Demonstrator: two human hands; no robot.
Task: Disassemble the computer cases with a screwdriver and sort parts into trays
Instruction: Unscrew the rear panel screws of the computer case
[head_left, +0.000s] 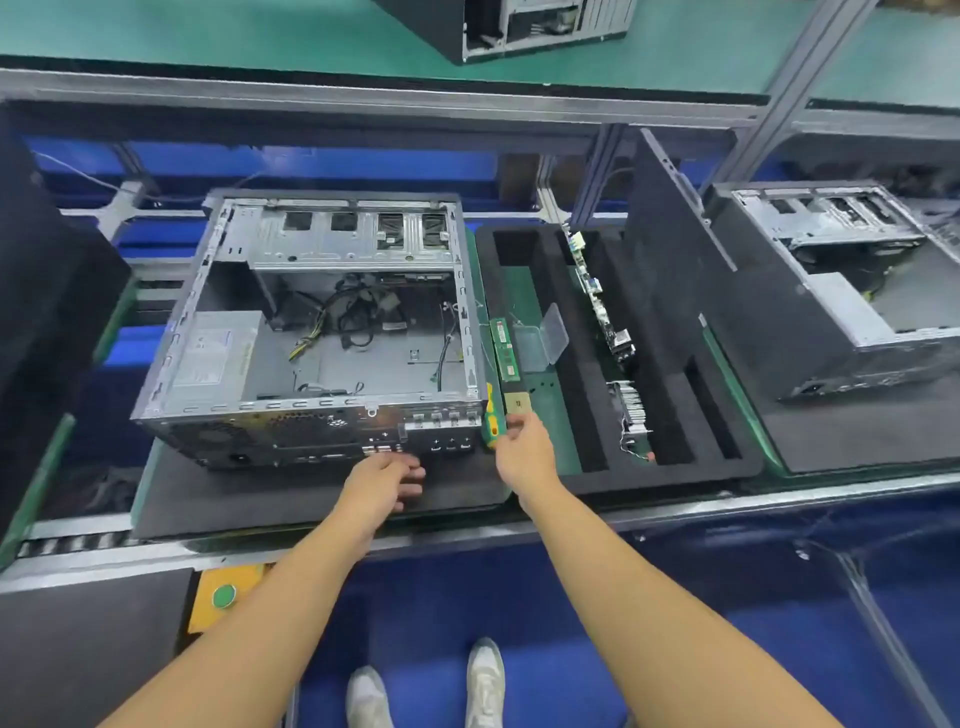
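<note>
An open computer case (311, 332) lies on its side on a black mat, with loose cables and a power supply inside. My left hand (387, 480) hovers at the case's rear port panel, fingers apart and holding nothing. A green and yellow screwdriver (491, 415) lies between the case and a black foam tray (675, 410). My right hand (524, 449) touches the screwdriver's near end, its fingertips at a gold chip (517, 402). Whether it grips either one is unclear. The tray holds memory sticks (505, 351), a clear plastic box (543, 338), a circuit board (597, 291) and a heatsink (631, 410).
A second stripped case (841, 291) sits on the pallet to the right, a black side panel (670, 249) leaning beside it. Another case (509, 26) stands on the green upper shelf. A large black block (47, 312) is at the left. A green button (224, 596) is below the conveyor edge.
</note>
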